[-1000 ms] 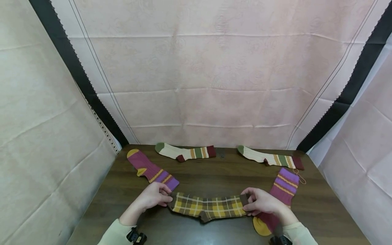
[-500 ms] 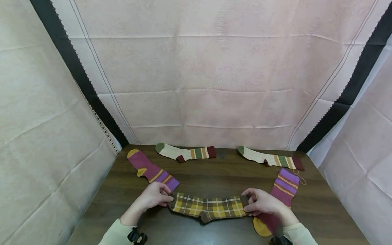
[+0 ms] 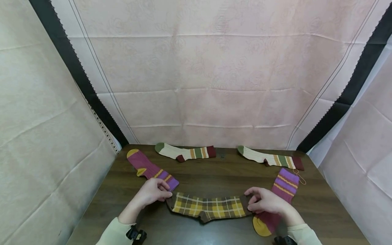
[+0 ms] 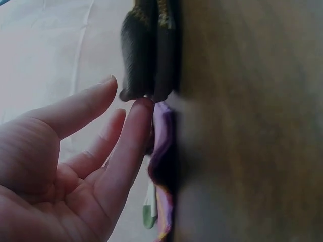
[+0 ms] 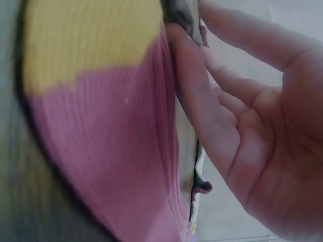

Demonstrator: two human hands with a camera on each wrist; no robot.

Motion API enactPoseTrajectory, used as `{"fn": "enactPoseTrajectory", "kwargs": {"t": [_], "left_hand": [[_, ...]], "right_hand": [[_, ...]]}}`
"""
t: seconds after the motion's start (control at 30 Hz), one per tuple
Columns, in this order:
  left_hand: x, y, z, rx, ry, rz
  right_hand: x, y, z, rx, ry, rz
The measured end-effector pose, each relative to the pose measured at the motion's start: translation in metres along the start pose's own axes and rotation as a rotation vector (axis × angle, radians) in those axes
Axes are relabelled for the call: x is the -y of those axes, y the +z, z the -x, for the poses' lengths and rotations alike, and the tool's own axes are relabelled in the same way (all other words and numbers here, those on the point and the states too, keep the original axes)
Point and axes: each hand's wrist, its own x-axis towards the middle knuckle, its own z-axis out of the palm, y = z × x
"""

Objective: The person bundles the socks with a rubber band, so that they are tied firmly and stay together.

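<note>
Plaid socks (image 3: 211,207), seemingly stacked, lie flat on the table (image 3: 217,177); left hand (image 3: 154,192) and right hand (image 3: 265,201) touch opposite ends with fingers (image 4: 132,133) apart, probably for holding the edges even.

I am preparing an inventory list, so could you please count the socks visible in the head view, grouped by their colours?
Cream striped socks: 2
Purple striped socks: 2
Yellow-brown plaid sock: 1
Total visible: 5
The left wrist view shows two plaid layers, so I cannot exclude another sock underneath.
</note>
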Motion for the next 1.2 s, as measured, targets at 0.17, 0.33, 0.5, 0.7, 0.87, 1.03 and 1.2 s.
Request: {"fn": "enactPoseTrajectory", "kwargs": {"t": [0.17,0.33,0.5,0.7,0.87,1.03,1.2], "left_hand": [[-0.004,-0.004,-0.001,-0.026,0.006,-0.006],[-0.009,-0.004,-0.003,-0.032,0.028,0.021],[-0.015,0.002,-0.007,0.000,0.078,0.045],[-0.025,0.017,-0.013,0.086,0.140,0.108],[-0.038,0.036,-0.018,0.154,0.170,0.134],[-0.052,0.057,-0.022,0.220,0.166,0.175],[-0.063,0.077,-0.025,0.263,0.171,0.193]], "right_hand": [[-0.003,-0.008,0.003,0.022,-0.009,-0.075],[-0.005,-0.017,0.008,0.009,-0.062,-0.005],[-0.012,-0.029,0.012,-0.003,-0.089,0.034],[-0.022,-0.042,0.021,-0.026,-0.097,0.007],[-0.027,-0.051,0.028,-0.063,-0.123,0.019],[-0.031,-0.059,0.034,-0.097,-0.101,0.041],[-0.035,-0.066,0.040,-0.140,-0.088,0.062]]}}
